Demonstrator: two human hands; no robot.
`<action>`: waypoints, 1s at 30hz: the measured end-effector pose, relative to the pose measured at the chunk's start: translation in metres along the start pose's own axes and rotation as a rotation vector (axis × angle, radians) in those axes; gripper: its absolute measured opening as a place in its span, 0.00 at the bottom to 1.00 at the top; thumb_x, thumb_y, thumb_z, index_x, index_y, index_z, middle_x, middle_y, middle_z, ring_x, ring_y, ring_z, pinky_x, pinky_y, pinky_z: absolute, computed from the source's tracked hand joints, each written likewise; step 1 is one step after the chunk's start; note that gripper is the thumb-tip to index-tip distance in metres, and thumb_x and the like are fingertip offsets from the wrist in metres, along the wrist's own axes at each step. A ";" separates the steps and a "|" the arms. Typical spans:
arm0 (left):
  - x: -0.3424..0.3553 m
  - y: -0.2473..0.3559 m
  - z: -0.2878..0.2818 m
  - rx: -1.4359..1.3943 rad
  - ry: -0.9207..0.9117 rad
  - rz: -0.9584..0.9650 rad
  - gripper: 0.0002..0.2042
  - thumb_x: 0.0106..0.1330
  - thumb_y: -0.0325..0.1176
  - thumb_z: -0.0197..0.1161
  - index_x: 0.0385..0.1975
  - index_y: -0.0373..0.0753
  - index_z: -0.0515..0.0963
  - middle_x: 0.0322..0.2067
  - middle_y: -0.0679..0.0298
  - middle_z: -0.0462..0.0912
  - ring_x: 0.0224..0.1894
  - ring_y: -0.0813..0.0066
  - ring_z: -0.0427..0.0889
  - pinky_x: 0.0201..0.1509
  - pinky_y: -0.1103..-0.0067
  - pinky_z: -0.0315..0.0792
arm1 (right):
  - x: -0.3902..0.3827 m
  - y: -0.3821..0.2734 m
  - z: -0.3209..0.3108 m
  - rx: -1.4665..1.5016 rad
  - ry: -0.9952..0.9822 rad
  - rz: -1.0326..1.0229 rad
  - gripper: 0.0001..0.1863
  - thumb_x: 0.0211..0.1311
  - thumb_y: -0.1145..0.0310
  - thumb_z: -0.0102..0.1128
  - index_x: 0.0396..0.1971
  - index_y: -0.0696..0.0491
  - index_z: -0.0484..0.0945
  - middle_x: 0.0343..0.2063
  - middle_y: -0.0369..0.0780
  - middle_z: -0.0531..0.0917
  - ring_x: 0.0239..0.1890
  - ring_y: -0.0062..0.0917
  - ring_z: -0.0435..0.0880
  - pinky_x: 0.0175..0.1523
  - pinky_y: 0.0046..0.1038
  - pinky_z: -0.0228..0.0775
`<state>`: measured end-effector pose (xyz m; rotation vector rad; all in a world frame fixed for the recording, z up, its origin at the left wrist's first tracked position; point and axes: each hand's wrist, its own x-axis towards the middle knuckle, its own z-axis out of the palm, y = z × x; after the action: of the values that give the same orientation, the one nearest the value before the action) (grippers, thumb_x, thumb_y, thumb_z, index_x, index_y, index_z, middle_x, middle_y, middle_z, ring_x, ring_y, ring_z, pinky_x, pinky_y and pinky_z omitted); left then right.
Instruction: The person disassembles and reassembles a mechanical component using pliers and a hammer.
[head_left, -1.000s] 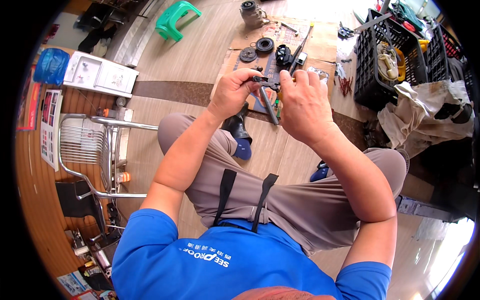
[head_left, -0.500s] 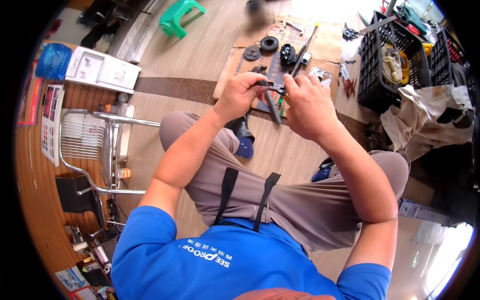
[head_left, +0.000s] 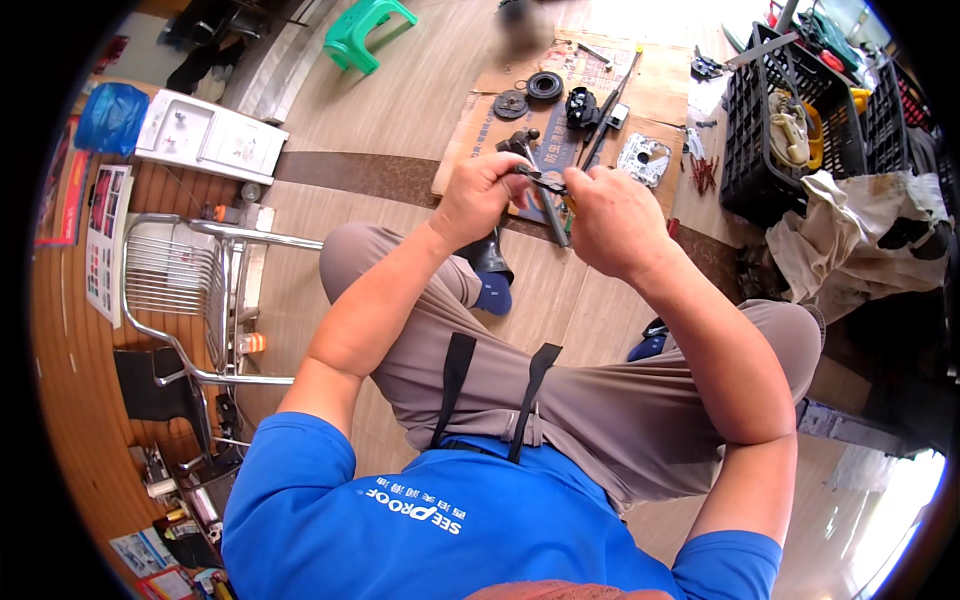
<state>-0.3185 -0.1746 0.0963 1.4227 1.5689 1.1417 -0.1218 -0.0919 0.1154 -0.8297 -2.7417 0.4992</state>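
Note:
My left hand [head_left: 474, 200] pinches a small dark part whose shape is mostly hidden by the fingertips. My right hand [head_left: 618, 220] is wrapped round a pair of pliers [head_left: 548, 184], with a bit of yellow handle showing under the fingers. The dark jaws point left and reach the part at my left fingertips; whether they grip it I cannot tell. Both hands are held above the near edge of a cardboard sheet [head_left: 478, 88]. Just beyond and below them lies a hammer [head_left: 548, 212] with a grey handle.
On the cardboard lie a black ring [head_left: 544, 86], a dark disc [head_left: 510, 104], a black housing [head_left: 580, 108] and a silver plate [head_left: 644, 160]. Black crates [head_left: 745, 140] stand right, with a pale cloth [head_left: 822, 240] nearby. A metal-framed chair [head_left: 175, 275] is left, a green stool [head_left: 362, 38] far off.
My right fingers have curled in closer round the pliers, and the jaws have tilted. The silver plate beyond my right hand shows more fully. My left hand stays nearly in place.

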 end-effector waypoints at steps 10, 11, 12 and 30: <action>-0.002 -0.001 -0.006 -0.144 -0.042 -0.050 0.08 0.70 0.25 0.56 0.43 0.28 0.76 0.30 0.62 0.80 0.32 0.77 0.82 0.38 0.81 0.78 | -0.003 -0.001 -0.004 0.126 0.042 -0.009 0.18 0.52 0.73 0.56 0.46 0.57 0.74 0.35 0.50 0.79 0.40 0.42 0.79 0.47 0.39 0.73; -0.002 -0.001 -0.006 -0.146 -0.043 -0.052 0.08 0.70 0.25 0.56 0.43 0.28 0.76 0.30 0.62 0.80 0.32 0.77 0.82 0.38 0.81 0.78 | -0.003 -0.002 -0.005 0.113 0.067 -0.006 0.20 0.52 0.72 0.57 0.47 0.57 0.74 0.35 0.50 0.79 0.40 0.42 0.79 0.47 0.39 0.73; -0.002 -0.001 -0.005 -0.184 -0.021 -0.059 0.08 0.70 0.25 0.56 0.43 0.28 0.75 0.30 0.62 0.81 0.32 0.76 0.82 0.39 0.81 0.78 | -0.002 -0.002 -0.006 0.113 0.065 -0.004 0.20 0.52 0.72 0.57 0.47 0.57 0.74 0.35 0.50 0.79 0.40 0.42 0.79 0.47 0.39 0.73; 0.008 -0.008 -0.011 -0.743 -0.132 -0.125 0.14 0.73 0.38 0.52 0.44 0.31 0.73 0.30 0.63 0.76 0.34 0.70 0.81 0.45 0.70 0.79 | 0.016 0.023 -0.015 0.872 -0.183 0.247 0.23 0.50 0.62 0.63 0.41 0.64 0.78 0.30 0.47 0.82 0.30 0.28 0.82 0.39 0.28 0.73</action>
<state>-0.3324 -0.1687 0.0929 0.8650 0.9612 1.3310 -0.1190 -0.0608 0.1223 -0.8799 -2.1705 1.7096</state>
